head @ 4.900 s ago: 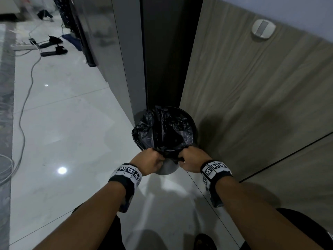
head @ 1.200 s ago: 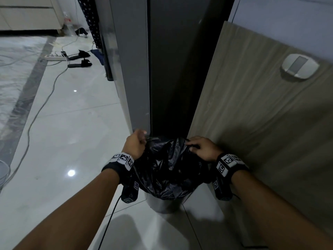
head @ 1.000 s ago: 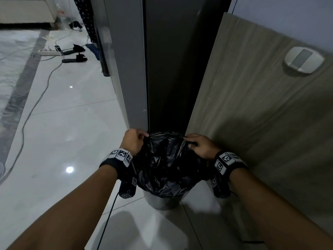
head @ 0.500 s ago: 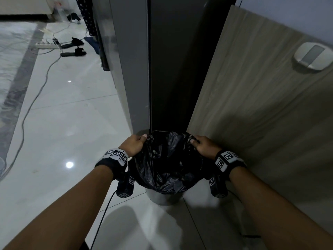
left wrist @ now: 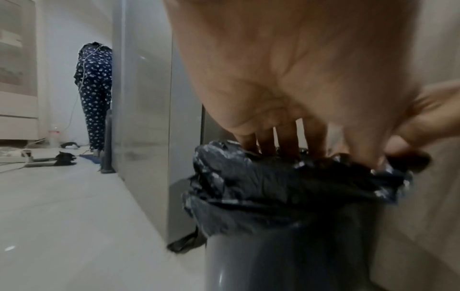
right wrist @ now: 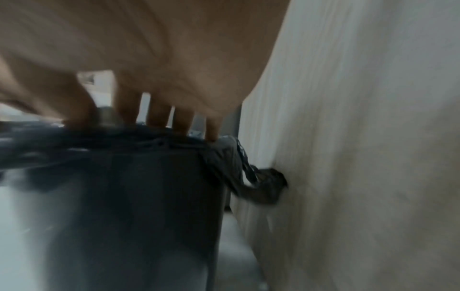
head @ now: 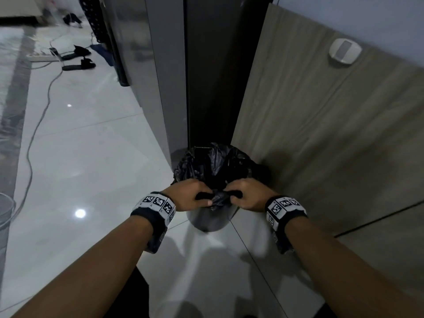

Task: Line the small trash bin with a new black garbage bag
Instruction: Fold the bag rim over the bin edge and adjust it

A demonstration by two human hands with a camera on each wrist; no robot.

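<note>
A small grey trash bin (head: 210,220) (left wrist: 286,256) (right wrist: 124,206) stands on the floor in the corner between a dark cabinet and a wood panel. A crumpled black garbage bag (head: 213,164) (left wrist: 273,183) (right wrist: 62,137) sits inside it, its edge folded over the rim. My left hand (head: 190,195) (left wrist: 286,141) grips the bag's edge at the near rim, fingers inside and thumb outside. My right hand (head: 246,195) (right wrist: 159,122) grips the same near edge just to the right. A loose flap of bag (right wrist: 261,183) hangs against the panel.
The wood panel (head: 321,134) rises close on the right with a white wall fitting (head: 345,51). A grey and dark cabinet (head: 183,76) stands behind the bin. White tile floor (head: 80,168) spreads left, crossed by a cable (head: 34,134); a person in spotted trousers (left wrist: 95,98) stands far off.
Both hands moved from the far sides of the rim to the near edge, coming close together. The bag's edge now lies folded over the far and side rim.
</note>
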